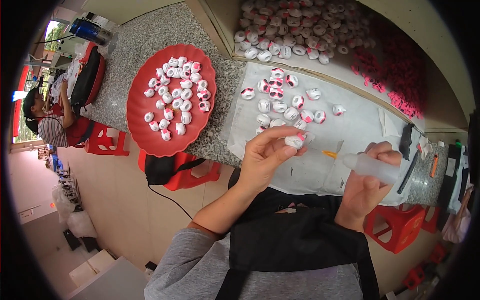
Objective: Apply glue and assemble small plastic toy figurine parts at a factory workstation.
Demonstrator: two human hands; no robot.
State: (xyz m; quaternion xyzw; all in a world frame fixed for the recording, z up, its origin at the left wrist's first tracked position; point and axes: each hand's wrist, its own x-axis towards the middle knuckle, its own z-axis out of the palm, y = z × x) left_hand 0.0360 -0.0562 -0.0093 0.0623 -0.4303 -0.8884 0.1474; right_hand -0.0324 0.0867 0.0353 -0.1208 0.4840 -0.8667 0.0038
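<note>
In my left hand (261, 157) a small white rounded piece with a pink part (294, 142) is pinched between thumb and fingers. My right hand (361, 196) is wrapped round a translucent squeeze bottle (377, 169). The bottle's thin orange-yellow nozzle (329, 153) points left toward the piece, a short gap away. Beyond my hands, several similar white pieces (279, 107), some with pink parts and dark ovals, lie on a white sheet (357, 122) over the counter. More of them sit in a red scalloped tray (141, 117) to the left.
A compartment behind the sheet holds heaped white pieces (292, 31) and a pile of bright pink parts (402, 95). A dark stick-like tool (409, 172) lies right of my right hand. Red stools (400, 227) stand below the counter. Another person (54, 122) sits at far left.
</note>
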